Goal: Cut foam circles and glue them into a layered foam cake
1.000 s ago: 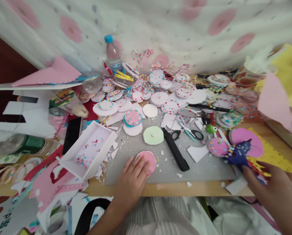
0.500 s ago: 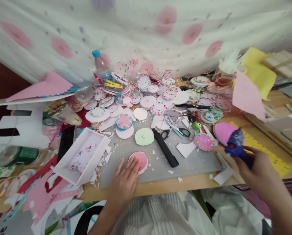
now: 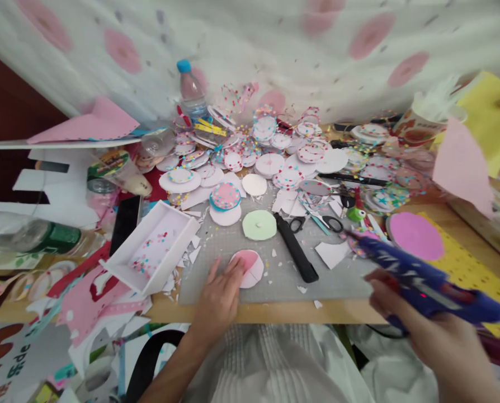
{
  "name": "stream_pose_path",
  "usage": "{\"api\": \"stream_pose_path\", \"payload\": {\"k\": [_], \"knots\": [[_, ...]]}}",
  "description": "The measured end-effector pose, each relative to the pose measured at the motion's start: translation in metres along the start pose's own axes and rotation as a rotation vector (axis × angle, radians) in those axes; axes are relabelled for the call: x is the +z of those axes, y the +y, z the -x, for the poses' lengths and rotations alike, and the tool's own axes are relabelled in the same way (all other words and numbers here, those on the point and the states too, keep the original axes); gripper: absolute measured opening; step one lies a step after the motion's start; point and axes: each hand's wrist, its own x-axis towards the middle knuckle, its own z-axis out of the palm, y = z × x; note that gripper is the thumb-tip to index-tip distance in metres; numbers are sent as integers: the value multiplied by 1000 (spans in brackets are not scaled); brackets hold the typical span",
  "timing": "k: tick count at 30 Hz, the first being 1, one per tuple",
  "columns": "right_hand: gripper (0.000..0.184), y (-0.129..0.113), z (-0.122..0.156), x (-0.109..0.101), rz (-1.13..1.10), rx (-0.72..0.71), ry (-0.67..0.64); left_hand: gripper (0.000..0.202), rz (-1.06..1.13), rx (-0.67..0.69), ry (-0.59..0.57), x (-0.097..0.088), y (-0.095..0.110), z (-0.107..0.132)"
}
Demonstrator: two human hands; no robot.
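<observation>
In my right hand (image 3: 426,324), fingers closed round its handle, is a blue hot glue gun (image 3: 421,280), slightly blurred. Its nozzle points left over the cutting mat, in front of a purple dotted disc (image 3: 364,238). My left hand (image 3: 222,296) rests at the mat's front with its fingertips on a small round paper disc (image 3: 253,274). That disc shows deeper pink at the top and a paler lower part; the fingers cover its left side. Just behind it lies a pale green disc (image 3: 259,225) with a small blob in the middle.
A black utility knife (image 3: 296,249) and scissors (image 3: 317,221) lie on the grey mat (image 3: 283,294). To the left is a white box (image 3: 157,246) with confetti dots. Decorated paper discs pile up behind, near a bottle (image 3: 192,92). At right sits a magenta disc (image 3: 416,236).
The glue gun has swung round to point left and come nearer. Under my left hand, the disc now shows a paler lower part. The whole view has shifted slightly.
</observation>
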Motion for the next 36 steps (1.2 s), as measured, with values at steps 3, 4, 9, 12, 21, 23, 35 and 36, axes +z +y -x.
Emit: {"api": "stream_pose_path", "payload": {"k": [3,4,9,12,21,23,35,36], "knots": [[34,-29,9,39,-52,6,-214,39,-30,68,21,2,0,2],[31,-34,8,48,-36,-33,-282,37,-34,87,34,2,0,3],[21,-40,-4,73,73,-236,-502,27,10,86,34,2,-1,5],[19,-43,-6,76,130,-262,-561,27,30,86,37,1,-2,5],[16,-49,-15,80,248,-316,-649,28,138,48,153,-3,0,5],[16,-49,-16,81,283,-293,-685,28,161,32,142,-3,0,5],[15,-43,-23,89,402,-340,-719,25,203,22,122,-3,-3,6],[14,-44,-23,89,406,-349,-716,25,201,24,121,-3,-3,6]]}}
